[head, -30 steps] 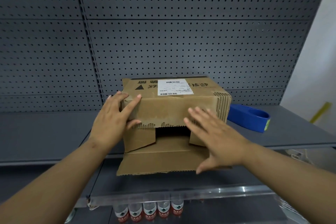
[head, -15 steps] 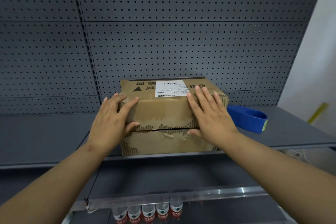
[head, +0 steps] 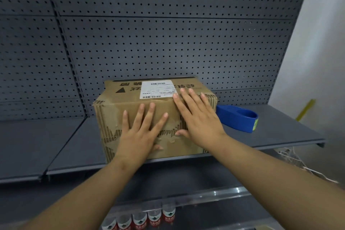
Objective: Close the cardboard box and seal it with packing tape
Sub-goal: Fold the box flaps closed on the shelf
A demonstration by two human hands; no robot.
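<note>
A worn cardboard box (head: 112,115) with a white shipping label on top lies on its side on the grey shelf (head: 270,136), its two front flaps folded shut and meeting in a ragged seam. My left hand (head: 139,134) presses flat on the middle of that front face, fingers straight and spread across the seam. My right hand (head: 197,117) lies flat on the right part of the face, fingertips reaching over the top edge, thumb at the seam. A blue tape dispenser (head: 237,120) sits on the shelf just right of the box.
A grey pegboard wall (head: 168,33) rises behind the shelf. Below, a lower shelf holds several bottles with red labels (head: 140,220). A white wire rack (head: 291,160) shows at the lower right, and a yellow strip (head: 306,108) leans by the white wall.
The lower flap swung up and shut against the upper one. My left hand slid from the box's left corner to the middle of the front face. My right hand stays on the right side.
</note>
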